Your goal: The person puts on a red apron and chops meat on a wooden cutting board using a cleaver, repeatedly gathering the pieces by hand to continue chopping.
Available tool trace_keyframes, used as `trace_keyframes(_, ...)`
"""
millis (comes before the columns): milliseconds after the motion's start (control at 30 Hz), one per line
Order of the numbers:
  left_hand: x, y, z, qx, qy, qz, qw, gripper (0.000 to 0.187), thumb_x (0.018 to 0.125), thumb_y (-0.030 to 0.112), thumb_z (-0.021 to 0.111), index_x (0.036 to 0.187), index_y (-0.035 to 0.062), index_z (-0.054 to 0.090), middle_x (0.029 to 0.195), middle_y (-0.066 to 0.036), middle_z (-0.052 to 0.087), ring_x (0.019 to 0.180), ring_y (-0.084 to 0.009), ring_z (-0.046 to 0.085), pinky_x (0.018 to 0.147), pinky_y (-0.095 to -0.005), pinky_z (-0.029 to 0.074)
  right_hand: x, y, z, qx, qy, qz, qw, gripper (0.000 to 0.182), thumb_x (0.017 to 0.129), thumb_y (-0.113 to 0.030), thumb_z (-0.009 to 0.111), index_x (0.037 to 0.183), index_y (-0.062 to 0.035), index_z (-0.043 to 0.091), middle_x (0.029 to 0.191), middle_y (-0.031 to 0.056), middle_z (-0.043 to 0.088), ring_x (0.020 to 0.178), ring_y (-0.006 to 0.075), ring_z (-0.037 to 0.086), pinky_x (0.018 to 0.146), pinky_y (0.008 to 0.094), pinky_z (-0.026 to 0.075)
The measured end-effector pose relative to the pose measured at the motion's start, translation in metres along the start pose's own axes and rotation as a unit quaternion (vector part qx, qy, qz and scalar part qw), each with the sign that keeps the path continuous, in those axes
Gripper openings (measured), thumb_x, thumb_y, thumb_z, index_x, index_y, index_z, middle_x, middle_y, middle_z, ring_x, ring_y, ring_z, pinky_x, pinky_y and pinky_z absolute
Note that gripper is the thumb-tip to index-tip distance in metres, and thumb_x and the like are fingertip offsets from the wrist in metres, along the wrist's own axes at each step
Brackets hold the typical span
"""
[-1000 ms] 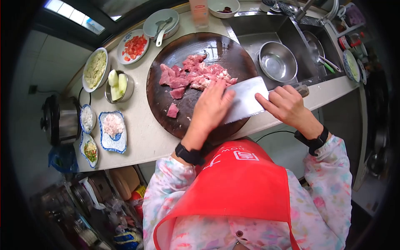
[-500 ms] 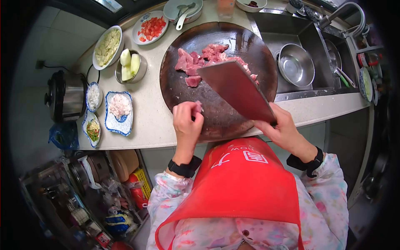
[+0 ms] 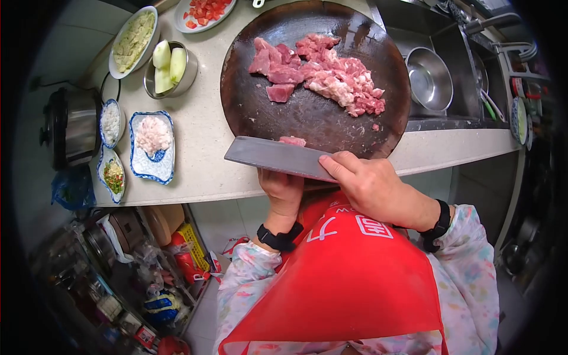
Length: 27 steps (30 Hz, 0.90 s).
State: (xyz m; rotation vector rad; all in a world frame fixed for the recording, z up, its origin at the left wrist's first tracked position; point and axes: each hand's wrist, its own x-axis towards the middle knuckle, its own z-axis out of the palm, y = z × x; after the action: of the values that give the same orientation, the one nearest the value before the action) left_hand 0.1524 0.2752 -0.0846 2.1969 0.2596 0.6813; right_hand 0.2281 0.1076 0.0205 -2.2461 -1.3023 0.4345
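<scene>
My right hand (image 3: 376, 188) is closed round the handle end of a cleaver (image 3: 278, 157), its thumb pressed along the broad grey blade. The blade points left, low over the near edge of a round dark wooden chopping board (image 3: 260, 127). My left hand (image 3: 281, 190) is just below the blade, which hides its fingers. Just beyond the blade's upper edge shows a small piece of meat (image 3: 293, 141); whether my left hand touches it is hidden. Farther back on the board lie raw meat chunks (image 3: 285, 72) and a heap of cut meat (image 3: 349, 83).
Left of the board are a steel bowl (image 3: 193, 71) of peeled vegetable pieces, a blue-rimmed dish (image 3: 142, 165) of pale minced food, and a plate (image 3: 180, 21) of diced red pieces. A rice cooker (image 3: 80, 127) stands farther left. A sink with a steel pan (image 3: 429, 80) is at right.
The cleaver has swung down and left, from slanting over the board to lying across its near edge, above my left hand. My view has shifted, so the whole meat heap shows.
</scene>
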Motion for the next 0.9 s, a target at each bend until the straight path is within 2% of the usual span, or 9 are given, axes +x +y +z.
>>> trace_keyframes(100,-0.001,-0.001,0.008,-0.078,0.039,-0.021,0.996,0.027,0.074,-0.002,0.069,0.1,0.0042,0.068,0.092,-0.01,0.07,0.087,-0.0299,0.068,0.077,-0.0391,0.052,0.006,0.0,-0.004,-0.026,-0.041,-0.004,0.999,0.052,0.073,-0.007,0.062,0.121,0.0092,0.05,0.095,0.0169,0.057,0.077,0.0276,0.066,0.058,0.0378,0.054)
trace_keyframes(200,-0.002,-0.004,0.013,-0.196,0.061,-0.07,0.976,0.022,0.079,-0.003,0.065,0.101,-0.0033,0.066,0.092,-0.013,0.069,0.087,-0.0264,0.067,0.082,-0.0391,0.054,0.01,0.001,-0.009,-0.034,-0.066,-0.004,0.997,0.05,0.073,-0.007,0.062,0.119,0.0092,0.05,0.095,0.0164,0.056,0.076,0.0271,0.066,0.058,0.0371,0.053)
trace_keyframes(267,0.0,-0.007,0.012,-0.067,0.067,0.011,0.995,0.025,0.075,-0.004,0.068,0.1,-0.0024,0.066,0.09,-0.012,0.07,0.087,-0.0265,0.067,0.08,-0.0386,0.054,0.01,0.001,-0.015,-0.037,-0.074,-0.007,0.997,0.05,0.073,-0.007,0.062,0.119,0.0092,0.05,0.094,0.0162,0.055,0.075,0.0266,0.066,0.057,0.0365,0.053)
trace_keyframes(367,0.005,-0.006,0.007,0.051,0.058,0.06,0.995,0.028,0.07,-0.004,0.071,0.098,0.0,0.068,0.088,-0.01,0.07,0.085,-0.0274,0.067,0.078,-0.0378,0.053,0.001,0.002,-0.029,-0.048,-0.13,0.021,0.99,0.048,0.074,-0.007,0.062,0.117,0.0089,0.049,0.093,0.0149,0.055,0.071,0.026,0.066,0.054,0.0361,0.052)
trace_keyframes(467,0.004,-0.008,0.009,0.01,0.067,0.034,0.997,0.028,0.067,-0.004,0.072,0.095,0.0023,0.069,0.087,-0.009,0.071,0.084,-0.0282,0.067,0.077,-0.0367,0.052,-0.005,0.004,-0.037,-0.083,-0.172,0.064,0.98,0.045,0.074,-0.006,0.061,0.116,0.0073,0.05,0.091,0.0137,0.054,0.067,0.026,0.065,0.052,0.0364,0.051)
trace_keyframes(667,0.006,-0.01,0.008,0.041,0.082,0.027,0.995,0.027,0.067,-0.001,0.074,0.093,0.0033,0.07,0.088,-0.008,0.07,0.083,-0.0283,0.066,0.077,-0.0371,0.051,0.041,0.006,-0.02,-0.064,-0.155,-0.011,0.986,0.032,0.076,-0.004,0.059,0.106,0.0031,0.052,0.089,0.0144,0.055,0.065,0.0292,0.065,0.051,0.0385,0.051)
trace_keyframes(767,0.002,-0.016,0.008,0.039,0.063,0.039,0.996,0.027,0.066,0.0,0.076,0.093,0.0032,0.069,0.09,-0.01,0.069,0.082,-0.0305,0.064,0.075,-0.0387,0.051,0.036,0.008,-0.018,-0.025,-0.122,-0.002,0.992,0.029,0.074,-0.004,0.06,0.1,0.0024,0.051,0.089,0.0156,0.055,0.063,0.0308,0.064,0.051,0.0409,0.05)
trace_keyframes(833,0.005,-0.013,0.006,0.046,0.065,0.036,0.996,0.028,0.066,0.0,0.077,0.093,0.0028,0.069,0.09,-0.011,0.068,0.082,-0.0315,0.064,0.075,-0.0394,0.051,0.016,0.008,-0.027,-0.04,-0.157,0.058,0.985,0.029,0.072,-0.004,0.061,0.098,0.0024,0.05,0.087,0.0166,0.056,0.062,0.032,0.064,0.052,0.0429,0.05)
trace_keyframes(900,0.006,-0.013,0.007,0.057,0.07,0.028,0.996,0.029,0.066,-0.001,0.077,0.093,0.0024,0.069,0.09,-0.012,0.067,0.082,-0.0326,0.063,0.075,-0.0402,0.05,0.018,0.011,-0.024,-0.046,-0.161,0.052,0.985,0.03,0.071,-0.004,0.062,0.098,0.0026,0.05,0.086,0.0169,0.056,0.063,0.0325,0.064,0.052,0.0431,0.05)
